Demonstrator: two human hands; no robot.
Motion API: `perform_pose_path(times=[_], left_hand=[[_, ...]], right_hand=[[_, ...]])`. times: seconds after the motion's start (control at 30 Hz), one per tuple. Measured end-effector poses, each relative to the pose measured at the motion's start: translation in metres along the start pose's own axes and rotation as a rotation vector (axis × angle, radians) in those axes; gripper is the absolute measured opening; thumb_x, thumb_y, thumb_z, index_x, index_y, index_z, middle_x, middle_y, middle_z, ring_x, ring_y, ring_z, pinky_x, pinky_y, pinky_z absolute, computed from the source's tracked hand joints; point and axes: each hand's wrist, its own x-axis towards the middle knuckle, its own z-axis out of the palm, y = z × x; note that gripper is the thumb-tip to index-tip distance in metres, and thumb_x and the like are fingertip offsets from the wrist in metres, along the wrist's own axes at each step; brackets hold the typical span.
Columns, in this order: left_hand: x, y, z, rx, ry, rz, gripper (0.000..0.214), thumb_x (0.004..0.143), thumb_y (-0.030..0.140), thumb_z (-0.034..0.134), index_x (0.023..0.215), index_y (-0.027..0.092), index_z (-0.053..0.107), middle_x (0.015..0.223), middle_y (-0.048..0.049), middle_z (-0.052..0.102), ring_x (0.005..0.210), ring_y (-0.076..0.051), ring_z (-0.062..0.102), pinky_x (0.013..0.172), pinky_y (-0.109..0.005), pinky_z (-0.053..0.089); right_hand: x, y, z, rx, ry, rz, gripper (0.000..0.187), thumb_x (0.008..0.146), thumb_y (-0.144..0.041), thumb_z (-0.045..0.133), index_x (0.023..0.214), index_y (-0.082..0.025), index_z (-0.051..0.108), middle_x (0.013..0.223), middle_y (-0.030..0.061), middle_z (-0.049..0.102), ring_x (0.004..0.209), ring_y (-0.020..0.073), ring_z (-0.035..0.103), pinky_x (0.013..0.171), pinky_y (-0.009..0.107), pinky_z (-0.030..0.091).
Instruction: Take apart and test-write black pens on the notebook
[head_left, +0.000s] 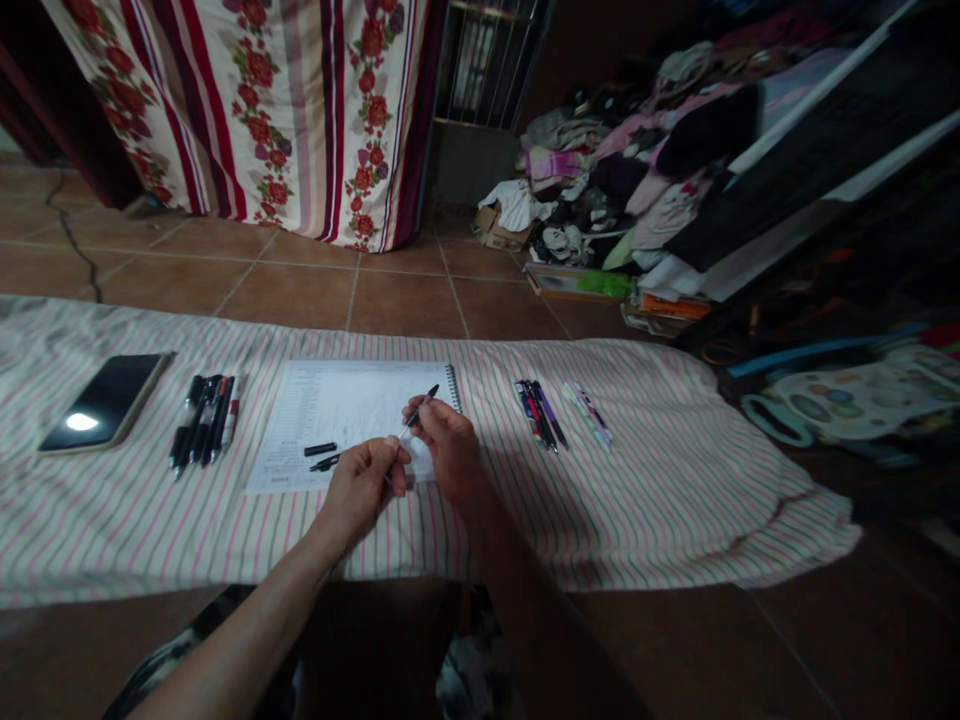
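Note:
Over the spiral notebook [360, 390], both of my hands meet at a pen [430, 394]. Its dark end sticks up from the fingertips of my right hand [452, 447], which pinches it. The fingers of my left hand [364, 477] close on the thin, pale lower part, whose far end is hidden. Left of that hand, a short black pen barrel or cap [320, 449] lies on the page. Just below it is a black pen part with a narrow tip [325, 464], close to my left hand.
A row of dark pens [201, 420] and a smartphone [105, 402] lie to the left on the striped cloth [660, 450]. Right of the notebook are several coloured pens [541, 415] and a few paler ones [590, 413]. A clothes heap [600, 170] stands beyond, on the tiled floor.

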Motion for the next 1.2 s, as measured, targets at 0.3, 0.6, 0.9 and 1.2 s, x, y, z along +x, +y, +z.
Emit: perform_pose_path(times=[0.3,0.6,0.9,1.2], left_hand=[[0.002,-0.001,-0.002,-0.340,-0.176,-0.150,0.028,0.073,0.038,0.061,0.064,0.011,0.059,0.041,0.0034,0.049,0.035,-0.005,0.038,0.043,-0.021,0.028],[0.005,-0.010,0.000,-0.109,-0.009,0.017,0.032,0.069,0.041,0.065,0.082,0.012,0.062,0.057,0.0004,0.058,0.046,-0.006,0.045,0.044,-0.018,0.030],[0.004,-0.017,-0.001,-0.048,0.018,0.051,0.028,0.073,0.042,0.062,0.072,0.014,0.059,0.051,0.0025,0.055,0.040,-0.004,0.039,0.041,-0.017,0.026],[-0.004,-0.010,0.005,-0.288,-0.220,-0.040,0.028,0.075,0.038,0.060,0.066,0.012,0.059,0.044,0.0030,0.050,0.038,-0.005,0.039,0.048,-0.021,0.035]], right_hand=[[-0.002,-0.008,0.002,0.153,-0.019,0.063,0.024,0.071,-0.039,0.062,0.080,-0.017,0.063,0.075,0.0011,0.063,0.070,0.0098,0.057,0.064,0.021,0.043],[0.001,-0.004,-0.005,-0.045,0.016,-0.029,0.025,0.076,-0.039,0.055,0.086,-0.018,0.065,0.083,0.0040,0.066,0.075,0.0128,0.059,0.066,0.024,0.045],[-0.003,-0.009,-0.001,-0.139,0.000,-0.098,0.021,0.078,-0.035,0.052,0.082,-0.018,0.064,0.079,0.0033,0.066,0.072,0.0120,0.059,0.064,0.023,0.044],[-0.009,-0.015,0.000,-0.090,-0.062,-0.120,0.021,0.081,-0.035,0.049,0.079,-0.018,0.061,0.071,0.0006,0.060,0.069,0.0106,0.056,0.066,0.023,0.044]])
